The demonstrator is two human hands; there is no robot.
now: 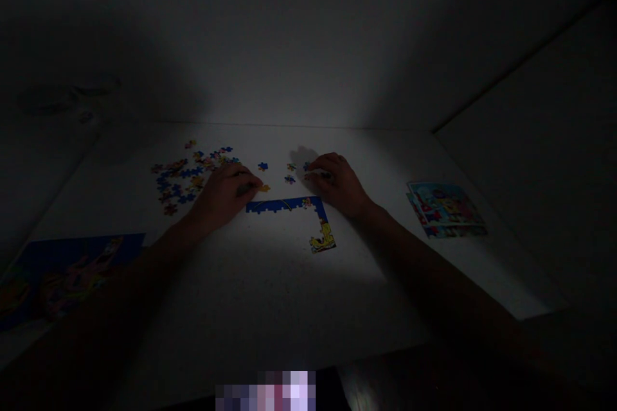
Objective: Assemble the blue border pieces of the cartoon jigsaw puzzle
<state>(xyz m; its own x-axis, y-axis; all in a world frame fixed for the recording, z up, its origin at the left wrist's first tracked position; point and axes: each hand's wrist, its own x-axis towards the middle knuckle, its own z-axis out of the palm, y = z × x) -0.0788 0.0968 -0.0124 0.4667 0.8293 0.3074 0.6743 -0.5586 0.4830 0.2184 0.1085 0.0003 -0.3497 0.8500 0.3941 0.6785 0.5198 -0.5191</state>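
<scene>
My left hand (229,191) is closed, with a yellow jigsaw puzzle piece (265,188) at its fingertips. My right hand (340,185) has its thumb and index finger curled together at a small multicoloured puzzle piece (306,167); the fingers partly hide it. Just below the hands lies a joined puzzle border (279,205), a blue strip that turns a corner down to a yellow section (324,239). Between my hands, a blue piece (263,166) and two mixed-colour pieces (290,179) lie loose on the white table (270,289).
A pile of loose puzzle pieces (180,183) spreads left of my left hand. A blue picture sheet (91,263) lies at the lower left, partly under my forearm. Colourful picture cards (448,209) lie at the right. A wall (289,64) rises behind the table; the light is dim.
</scene>
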